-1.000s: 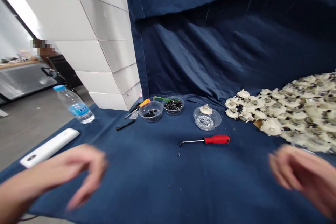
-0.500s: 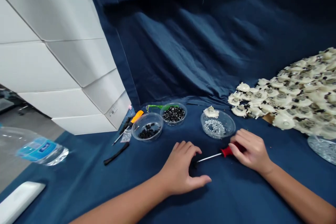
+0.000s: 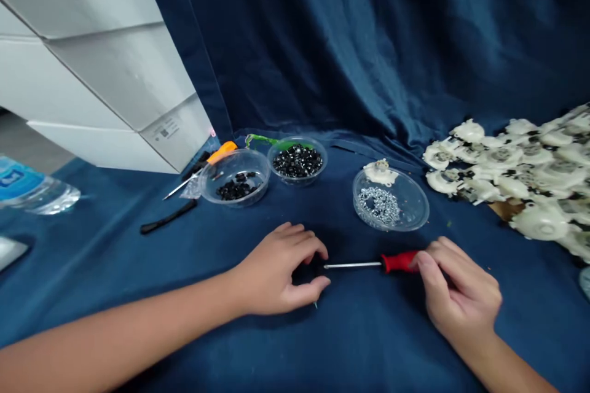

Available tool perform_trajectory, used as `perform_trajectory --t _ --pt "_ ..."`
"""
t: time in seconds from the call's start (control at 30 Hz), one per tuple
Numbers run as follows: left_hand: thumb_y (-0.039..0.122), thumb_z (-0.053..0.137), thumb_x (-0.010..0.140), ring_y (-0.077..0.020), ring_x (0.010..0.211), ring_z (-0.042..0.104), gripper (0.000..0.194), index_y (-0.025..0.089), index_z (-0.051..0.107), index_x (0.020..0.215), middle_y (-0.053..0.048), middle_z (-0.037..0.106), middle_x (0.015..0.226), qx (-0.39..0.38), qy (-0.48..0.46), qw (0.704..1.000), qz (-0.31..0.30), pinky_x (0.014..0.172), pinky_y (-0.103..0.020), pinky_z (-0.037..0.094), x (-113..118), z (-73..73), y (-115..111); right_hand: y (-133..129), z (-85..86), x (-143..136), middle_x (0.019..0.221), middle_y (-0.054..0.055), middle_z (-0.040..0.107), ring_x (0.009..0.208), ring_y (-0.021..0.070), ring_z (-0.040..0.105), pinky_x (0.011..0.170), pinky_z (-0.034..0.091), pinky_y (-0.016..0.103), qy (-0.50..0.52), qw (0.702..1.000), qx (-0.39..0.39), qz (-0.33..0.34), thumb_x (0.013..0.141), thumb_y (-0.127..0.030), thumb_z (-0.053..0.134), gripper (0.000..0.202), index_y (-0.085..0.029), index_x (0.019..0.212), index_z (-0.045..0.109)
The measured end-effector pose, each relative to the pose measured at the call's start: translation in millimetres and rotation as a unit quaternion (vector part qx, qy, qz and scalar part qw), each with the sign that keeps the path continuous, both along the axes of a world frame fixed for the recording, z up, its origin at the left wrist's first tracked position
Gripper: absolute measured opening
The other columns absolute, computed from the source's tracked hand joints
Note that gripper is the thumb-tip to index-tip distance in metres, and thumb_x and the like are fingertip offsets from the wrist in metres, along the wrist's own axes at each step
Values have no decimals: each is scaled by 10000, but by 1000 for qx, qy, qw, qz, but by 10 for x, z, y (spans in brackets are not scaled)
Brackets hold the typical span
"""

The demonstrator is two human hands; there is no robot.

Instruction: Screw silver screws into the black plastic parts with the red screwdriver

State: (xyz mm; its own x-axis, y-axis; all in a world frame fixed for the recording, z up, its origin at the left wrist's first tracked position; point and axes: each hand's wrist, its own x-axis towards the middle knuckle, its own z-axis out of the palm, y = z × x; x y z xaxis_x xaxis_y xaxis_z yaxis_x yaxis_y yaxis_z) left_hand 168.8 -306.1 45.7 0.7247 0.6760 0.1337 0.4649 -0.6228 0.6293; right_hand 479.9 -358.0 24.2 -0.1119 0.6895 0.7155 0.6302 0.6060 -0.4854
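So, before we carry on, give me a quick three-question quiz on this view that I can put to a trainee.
1. Multiple choice: what does the right hand hold?
a) the orange-handled tool
b) the red-handled screwdriver
c) the black strip

2. True or false: the left hand has its thumb and fingers apart, near the tip of the screwdriver's shaft.

3. Fill in: the cream plastic part at the rim of a clear tub is beside a heap of ______ in that tub.

Key: 1 b; 2 true; 3 small silvery metal parts.
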Motion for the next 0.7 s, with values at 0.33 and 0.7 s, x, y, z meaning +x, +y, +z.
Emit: perform_trajectory --t 0.33,0.7 --pt "395 754 919 -244 873 657 262 213 676 1091 -29 712 950 49 43 997 -37 809 -390 406 42 62 -56 97 8 24 693 -67 501 626 122 454 669 417 277 -93 995 16 -36 1064 -238 628 291 -196 778 594" --pt "418 712 989 -294 992 667 244 219 665 1123 -67 749 1068 47 56 996 -47 897 -442 465 3 -25 -17 148 -16 -101 631 -64 439 610 133 407 662 357 298 -168 984 -17 -60 1047 -252 642 390 -210 678 521"
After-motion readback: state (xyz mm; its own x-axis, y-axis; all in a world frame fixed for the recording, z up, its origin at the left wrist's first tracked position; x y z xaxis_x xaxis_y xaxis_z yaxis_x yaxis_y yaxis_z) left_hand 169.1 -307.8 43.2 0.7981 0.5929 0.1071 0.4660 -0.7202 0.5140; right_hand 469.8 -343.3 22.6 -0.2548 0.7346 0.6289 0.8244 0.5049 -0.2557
